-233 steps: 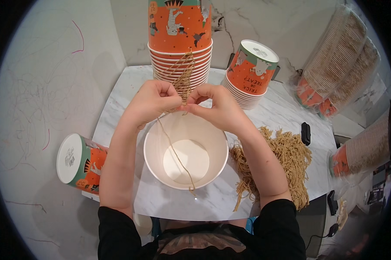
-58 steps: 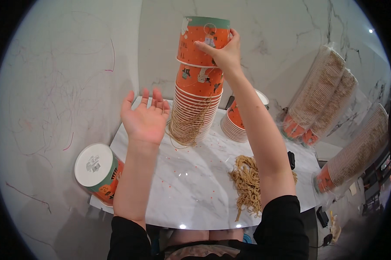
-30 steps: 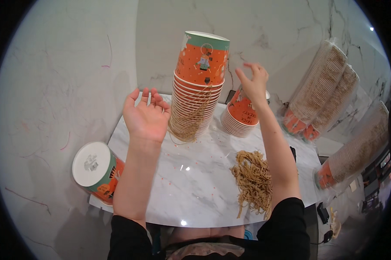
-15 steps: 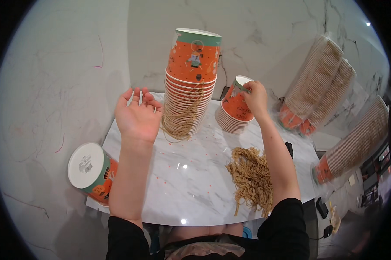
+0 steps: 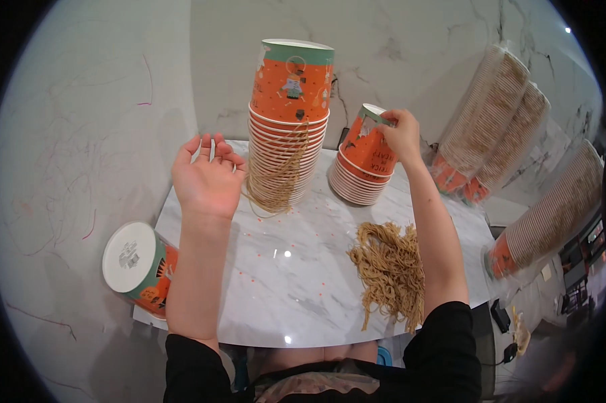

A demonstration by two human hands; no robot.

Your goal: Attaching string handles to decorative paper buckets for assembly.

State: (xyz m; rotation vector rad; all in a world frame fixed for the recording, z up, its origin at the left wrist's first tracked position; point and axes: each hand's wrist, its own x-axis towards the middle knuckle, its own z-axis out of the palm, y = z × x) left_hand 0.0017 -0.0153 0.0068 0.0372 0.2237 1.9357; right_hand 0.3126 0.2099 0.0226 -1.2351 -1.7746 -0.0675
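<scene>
My right hand (image 5: 404, 136) pinches the base edge of an upside-down orange and green paper bucket (image 5: 366, 144), the top one of a short nested stack (image 5: 355, 186). This bucket tilts a little and its lower part still meets the stack. My left hand (image 5: 209, 181) is raised with its palm up, fingers stretched and nothing in it. Just right of it stands a tall stack of upside-down paper buckets (image 5: 293, 87), with tan strings (image 5: 276, 181) draped down its side. A heap of tan strings (image 5: 390, 272) lies on the table near my right forearm.
Another paper bucket (image 5: 134, 258) lies on its side at the table's left edge. Plastic-wrapped bucket stacks (image 5: 488, 124) lean at the right, with one more wrapped stack (image 5: 551, 208) nearer. Small orange bits dot the marble-patterned table (image 5: 283, 269). Marbled walls stand behind and at left.
My right hand has risen slightly, drawing the top bucket a little up out of the short stack. My left hand stays raised and open. The view has shifted slightly.
</scene>
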